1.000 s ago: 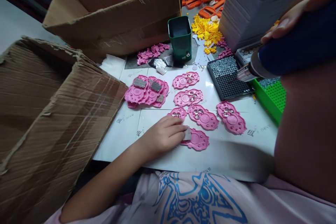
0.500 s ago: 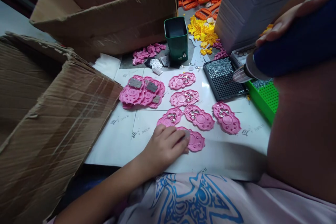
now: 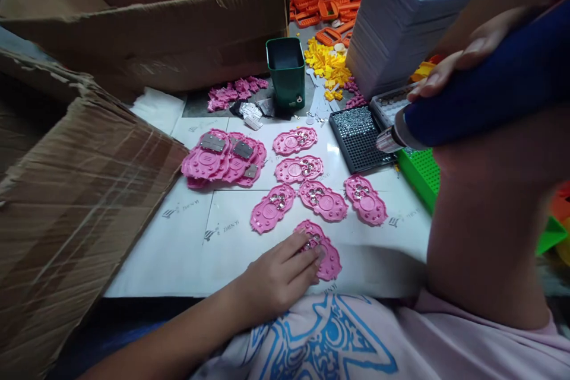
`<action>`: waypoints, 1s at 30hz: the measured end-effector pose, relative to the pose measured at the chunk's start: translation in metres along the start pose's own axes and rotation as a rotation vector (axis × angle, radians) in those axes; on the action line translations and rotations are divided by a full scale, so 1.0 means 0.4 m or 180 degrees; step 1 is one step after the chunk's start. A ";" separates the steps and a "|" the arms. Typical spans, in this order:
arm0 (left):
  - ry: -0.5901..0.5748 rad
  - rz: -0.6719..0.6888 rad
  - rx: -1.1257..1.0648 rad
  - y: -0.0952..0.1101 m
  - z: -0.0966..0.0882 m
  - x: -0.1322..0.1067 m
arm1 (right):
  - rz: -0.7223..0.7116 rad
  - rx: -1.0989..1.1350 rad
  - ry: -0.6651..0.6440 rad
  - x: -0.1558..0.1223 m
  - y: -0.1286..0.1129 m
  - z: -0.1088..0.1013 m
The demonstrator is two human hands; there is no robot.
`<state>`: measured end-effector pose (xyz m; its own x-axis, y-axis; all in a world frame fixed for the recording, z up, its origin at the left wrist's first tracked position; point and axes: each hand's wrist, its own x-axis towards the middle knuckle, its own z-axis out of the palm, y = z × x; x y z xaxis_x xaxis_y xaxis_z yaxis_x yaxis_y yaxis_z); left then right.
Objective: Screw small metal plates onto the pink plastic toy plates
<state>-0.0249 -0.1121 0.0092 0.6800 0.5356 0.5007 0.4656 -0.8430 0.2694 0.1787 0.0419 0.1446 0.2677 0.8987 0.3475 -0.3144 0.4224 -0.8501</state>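
My left hand (image 3: 285,270) rests at the table's near edge, its fingers curled over a pink plastic shell (image 3: 330,261). Under its fingertips is a small grey plate (image 3: 321,253), mostly hidden by them. My right hand (image 3: 463,59) is wrapped round a blue electric screwdriver (image 3: 485,80). The driver's clear tip (image 3: 386,141) points down at a black perforated tray (image 3: 356,136) of small screws. Several more pink shells (image 3: 323,200) with shiny metal contacts lie face up just beyond my left hand.
Stacked pink shells with grey plates (image 3: 214,160) lie left, beside cardboard boxes (image 3: 146,53). A dark green bin (image 3: 287,80), yellow parts (image 3: 327,62) and a tall stack of pale trays (image 3: 392,29) stand behind. A green tray (image 3: 421,181) lies under my right arm.
The shell under my left hand has turned and come nearer to me, clear of the shell beside it. The screwdriver's tip stays by the black tray. The view has shifted slightly.
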 end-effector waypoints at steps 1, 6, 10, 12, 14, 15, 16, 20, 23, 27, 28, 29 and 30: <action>-0.0006 0.0077 -0.0145 -0.005 -0.001 0.005 | -0.0147 -0.0067 -0.0022 -0.002 0.004 0.011; -0.0324 0.0220 -0.0626 -0.035 -0.001 0.043 | -0.0785 0.0172 -0.0182 0.015 0.052 -0.025; -0.0276 0.0223 -0.0165 -0.038 0.001 0.073 | -0.0553 -0.0008 0.0132 0.060 0.093 -0.073; -0.0171 0.0319 0.0123 -0.032 0.000 0.079 | -0.0526 -0.0127 0.0292 0.083 0.114 -0.087; -0.0179 0.0197 0.0253 -0.026 0.000 0.077 | -0.0466 -0.0197 0.0430 0.101 0.136 -0.097; -0.0193 0.0124 0.0244 -0.024 0.001 0.073 | -0.0433 -0.0207 0.0480 0.108 0.148 -0.101; -0.0184 0.0062 0.0199 -0.023 0.002 0.068 | -0.0413 -0.0208 0.0525 0.115 0.161 -0.104; -0.0162 -0.0207 -0.0133 -0.022 0.011 0.042 | -0.0505 -0.0342 0.0605 0.140 0.212 -0.120; -0.0224 -0.0389 -0.0352 -0.018 0.013 0.028 | -0.0589 -0.0434 0.0605 0.153 0.246 -0.134; -0.0356 -0.0710 -0.0854 -0.011 0.002 0.030 | -0.0602 -0.0486 0.0606 0.162 0.271 -0.145; -0.0374 -0.0784 -0.0966 -0.011 -0.001 0.034 | -0.0581 -0.0493 0.0634 0.162 0.274 -0.147; -0.0360 -0.0840 -0.1046 -0.013 -0.005 0.038 | -0.0551 -0.0501 0.0665 0.163 0.276 -0.147; -0.0340 -0.0868 -0.1100 -0.015 -0.008 0.042 | -0.0521 -0.0506 0.0694 0.163 0.276 -0.147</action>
<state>-0.0181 -0.0983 0.0187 0.6218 0.7273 0.2905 0.4318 -0.6278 0.6476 0.2150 0.1401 0.0500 0.4972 0.7665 0.4065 -0.1093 0.5202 -0.8470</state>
